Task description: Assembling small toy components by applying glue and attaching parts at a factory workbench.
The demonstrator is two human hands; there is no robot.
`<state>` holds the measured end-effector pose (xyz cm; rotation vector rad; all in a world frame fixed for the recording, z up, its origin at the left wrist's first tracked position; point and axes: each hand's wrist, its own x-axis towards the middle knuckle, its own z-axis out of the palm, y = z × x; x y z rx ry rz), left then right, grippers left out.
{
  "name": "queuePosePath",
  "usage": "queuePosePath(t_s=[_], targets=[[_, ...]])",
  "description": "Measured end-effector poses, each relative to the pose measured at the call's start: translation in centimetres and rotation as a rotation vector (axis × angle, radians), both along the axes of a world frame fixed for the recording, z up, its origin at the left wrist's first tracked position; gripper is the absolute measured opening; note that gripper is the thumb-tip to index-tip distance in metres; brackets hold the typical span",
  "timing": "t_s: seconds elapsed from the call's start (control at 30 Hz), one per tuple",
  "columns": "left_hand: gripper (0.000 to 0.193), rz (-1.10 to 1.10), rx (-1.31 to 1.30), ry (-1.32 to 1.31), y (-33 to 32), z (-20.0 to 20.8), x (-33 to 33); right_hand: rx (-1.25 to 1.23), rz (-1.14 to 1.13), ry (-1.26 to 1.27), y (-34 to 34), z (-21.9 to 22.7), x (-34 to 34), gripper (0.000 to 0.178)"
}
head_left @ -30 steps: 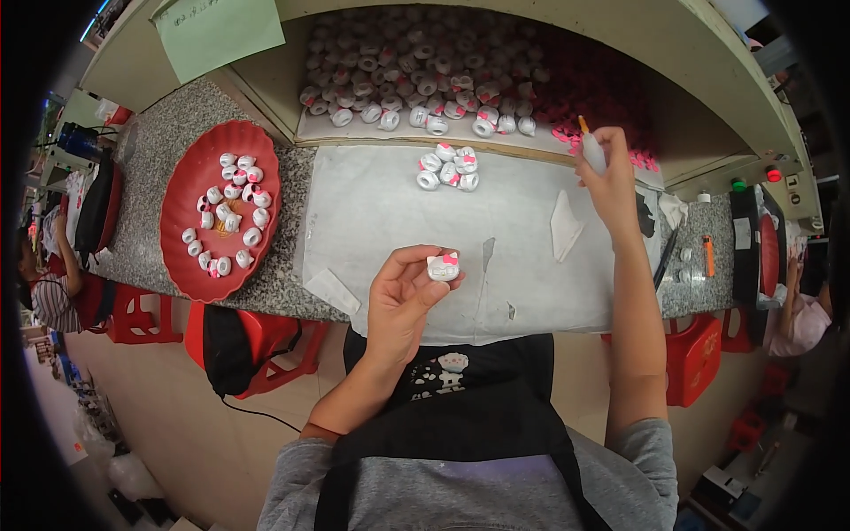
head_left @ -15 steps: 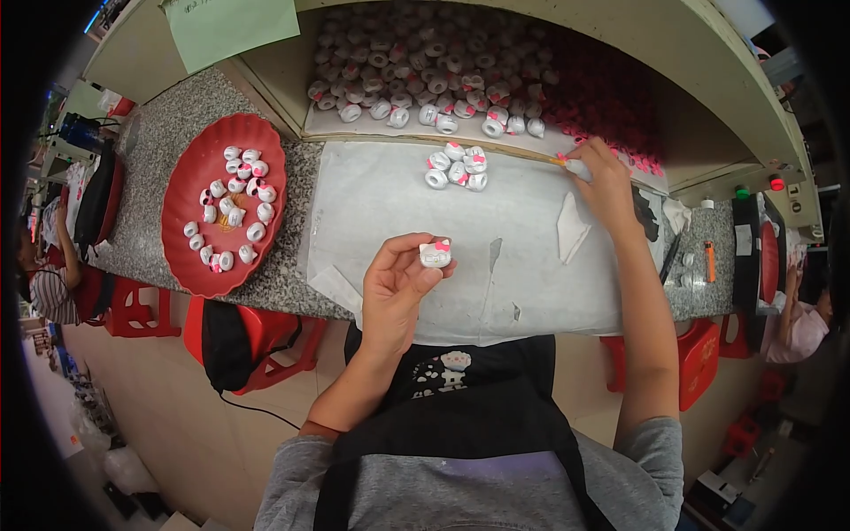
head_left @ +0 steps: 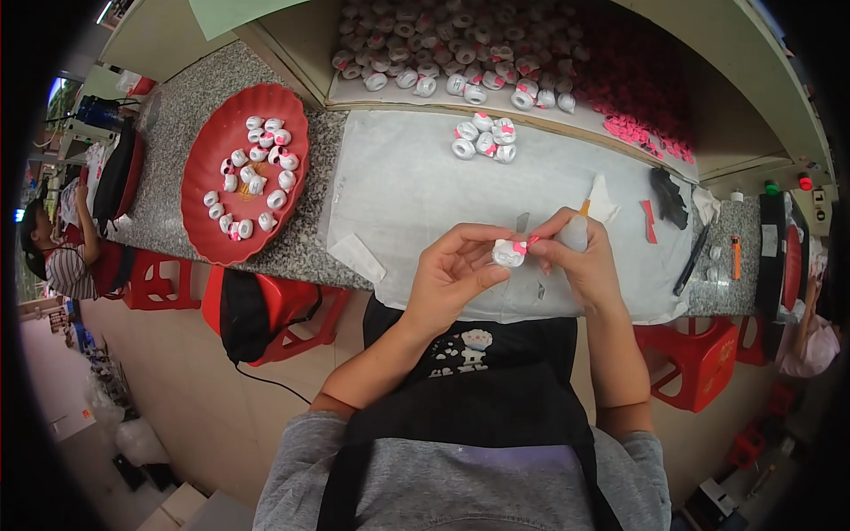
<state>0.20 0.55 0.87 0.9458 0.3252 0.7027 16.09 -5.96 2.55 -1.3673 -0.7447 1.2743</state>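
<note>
- The left hand [head_left: 447, 279] grips a small white cat head [head_left: 509, 253] between thumb and fingertips.
- That head is held over the near part of a pale paper sheet [head_left: 416, 195], between the two hands, with a pink bow on it.
- The right hand [head_left: 582, 255] is closed around a whitish bottle [head_left: 575, 232], its orange tip upward, while thumb and finger pinch together right beside the cat head (some pink shows there, but whether it is a separate piece I cannot tell).
- Farther back on the paper sits a cluster of white heads [head_left: 484, 138], some with pink bows.
- To the left, a red scalloped plate [head_left: 204, 173] on the speckled counter [head_left: 181, 111] carries more white heads, spread apart.
- Behind the paper, a shelf holds a heap of white heads [head_left: 443, 49] beside a pile of pink pieces [head_left: 637, 133].
- Right of the bottle lie a white scrap [head_left: 604, 203] and a red strip [head_left: 650, 221].
</note>
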Motion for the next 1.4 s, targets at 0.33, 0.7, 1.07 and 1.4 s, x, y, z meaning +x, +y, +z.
queuePosePath(t_s=[0.33,0.7,1.07,1.4], targets=[[0.030,0.146,0.250,0.113,-0.4,-0.1,-0.3,0.216,-0.165,0.133,-1.6,1.0,-3.1,0.007],[0.027,0.172,0.530,0.158,-0.4,0.2,-0.6,0.208,-0.203,0.081,-1.4,0.6,-3.7,0.008],[0.027,0.065,0.225,0.012,-0.3,0.6,-1.0,0.269,-0.125,0.032,-1.5,0.9,-4.1,0.037],[0.021,0.007,0.421,0.072,-0.3,0.2,-1.3,0.236,-0.082,0.175,-1.9,0.1,-4.1,0.031]])
